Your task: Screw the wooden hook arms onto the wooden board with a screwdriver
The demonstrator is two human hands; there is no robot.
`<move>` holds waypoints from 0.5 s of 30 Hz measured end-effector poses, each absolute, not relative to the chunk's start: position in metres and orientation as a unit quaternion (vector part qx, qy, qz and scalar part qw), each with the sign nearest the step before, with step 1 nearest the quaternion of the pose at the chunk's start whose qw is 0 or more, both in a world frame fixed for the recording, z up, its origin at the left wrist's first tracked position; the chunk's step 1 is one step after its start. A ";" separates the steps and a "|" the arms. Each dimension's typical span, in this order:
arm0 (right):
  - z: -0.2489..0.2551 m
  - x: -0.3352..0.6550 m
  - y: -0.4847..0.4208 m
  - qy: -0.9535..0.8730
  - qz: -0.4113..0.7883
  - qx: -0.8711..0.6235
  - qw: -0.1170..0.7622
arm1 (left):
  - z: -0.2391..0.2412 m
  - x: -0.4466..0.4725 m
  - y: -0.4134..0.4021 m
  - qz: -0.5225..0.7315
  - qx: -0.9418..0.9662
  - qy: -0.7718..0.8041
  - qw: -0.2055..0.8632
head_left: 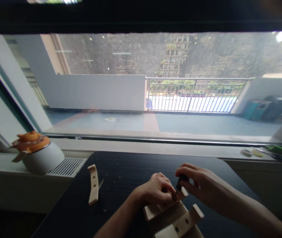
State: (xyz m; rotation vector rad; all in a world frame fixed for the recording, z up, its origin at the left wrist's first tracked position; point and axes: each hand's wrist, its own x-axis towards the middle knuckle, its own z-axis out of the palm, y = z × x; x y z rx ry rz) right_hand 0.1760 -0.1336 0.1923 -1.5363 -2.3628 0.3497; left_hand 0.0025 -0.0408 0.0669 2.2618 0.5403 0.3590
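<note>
My right hand pinches a stubby dark screwdriver, its lower end pointing down at a wooden bracket. Over that bracket my left hand is closed, its fingers curled down close to the screwdriver's tip; what lies under the fingertips is hidden. The bracket rests across a wooden board. Nearer to me, a second wooden bracket with two dark holes and an upturned end lies across the same board. Apart at the left, a third bracket lies on the black table.
Thin screws or nails lie beside the left bracket, with small crumbs around. A white pot with an orange lid stands on the vented ledge at left. Rolls of tape and green items are on the right sill. A window rises behind the table.
</note>
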 end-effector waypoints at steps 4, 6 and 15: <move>0.157 0.187 -0.136 -0.787 0.147 -0.545 0.250 | 0.066 -0.001 -0.037 0.134 0.885 0.197 0.399; 0.147 0.189 -0.137 -0.778 0.147 -0.549 0.268 | 0.068 -0.002 -0.035 0.112 0.886 0.183 0.410; 0.150 0.183 -0.129 -0.802 0.166 -0.504 0.275 | 0.087 0.003 -0.028 0.024 0.922 0.164 0.349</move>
